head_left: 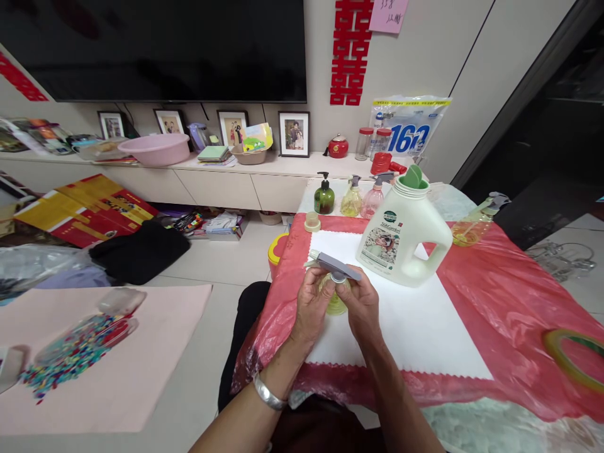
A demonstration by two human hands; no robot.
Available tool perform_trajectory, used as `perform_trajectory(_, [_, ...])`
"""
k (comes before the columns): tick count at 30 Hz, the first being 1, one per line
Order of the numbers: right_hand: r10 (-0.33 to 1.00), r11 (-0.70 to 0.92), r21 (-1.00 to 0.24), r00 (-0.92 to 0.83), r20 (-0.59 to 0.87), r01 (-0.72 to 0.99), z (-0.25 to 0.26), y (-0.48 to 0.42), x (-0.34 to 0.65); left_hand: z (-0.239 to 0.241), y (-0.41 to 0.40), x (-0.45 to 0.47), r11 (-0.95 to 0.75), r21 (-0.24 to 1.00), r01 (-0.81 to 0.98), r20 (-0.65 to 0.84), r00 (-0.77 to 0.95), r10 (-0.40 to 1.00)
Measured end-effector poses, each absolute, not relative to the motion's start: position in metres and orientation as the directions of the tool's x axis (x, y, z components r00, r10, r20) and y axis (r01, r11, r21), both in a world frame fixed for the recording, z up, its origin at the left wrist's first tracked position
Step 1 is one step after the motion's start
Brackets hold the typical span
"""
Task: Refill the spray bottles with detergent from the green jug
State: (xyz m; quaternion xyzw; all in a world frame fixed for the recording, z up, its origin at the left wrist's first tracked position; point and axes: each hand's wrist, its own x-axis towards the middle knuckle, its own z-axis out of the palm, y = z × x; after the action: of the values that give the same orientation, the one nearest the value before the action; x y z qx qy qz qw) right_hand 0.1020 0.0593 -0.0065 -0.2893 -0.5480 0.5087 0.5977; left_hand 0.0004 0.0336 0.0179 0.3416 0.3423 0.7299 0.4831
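Note:
Between my two hands is a small yellow spray bottle [336, 306] with a grey trigger head [336, 267]. My left hand [311, 302] wraps round its left side, thumb near the neck. From the right, my right hand [363, 302] closes on the same bottle, fingers up by the grey head. Just beyond stands a large white detergent jug [401, 233], uncapped, with a green spout in its mouth. A pale cap [312, 221] lies on the red plastic cover to the left of the jug. The lower part of the bottle is partly hidden by my hands.
White paper [391, 327] covers part of the red plastic sheet [491, 296]. Behind stand a green pump bottle [324, 197], a yellow spray bottle [351, 200] and a pink one [372, 202]. Another yellow spray bottle [472, 228] and a tape roll [573, 358] are at right.

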Motion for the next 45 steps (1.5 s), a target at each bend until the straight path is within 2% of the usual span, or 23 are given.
perform_trajectory(8, [0.919, 0.313, -0.914, -0.162, 0.36, -0.258, -0.003, 0.059, 0.106, 0.016, 0.037, 0.003, -0.285, 0.857, -0.429, 0.143, -0.333, 0.932])
perform_trajectory(18, [0.911, 0.369, -0.904, -0.108, 0.398, -0.215, 0.002, 0.059, 0.104, 0.015, 0.034, -0.002, -0.322, 0.868, -0.378, 0.195, -0.336, 0.922])
perform_trajectory(29, [0.908, 0.352, -0.919, -0.174, 0.381, -0.175, 0.005, 0.058, 0.109, 0.019, 0.037, 0.003, -0.285, 0.869, -0.404, 0.148, -0.337, 0.93])
perform_trajectory(40, [0.925, 0.353, -0.912, -0.069, 0.374, -0.207, -0.009, 0.06, 0.101, 0.022, 0.031, 0.0, -0.3, 0.858, -0.417, 0.16, -0.338, 0.927])
perform_trajectory(45, [0.916, 0.362, -0.911, -0.107, 0.387, -0.198, -0.005, 0.059, 0.105, 0.023, 0.032, 0.001, -0.291, 0.852, -0.435, 0.151, -0.328, 0.933])
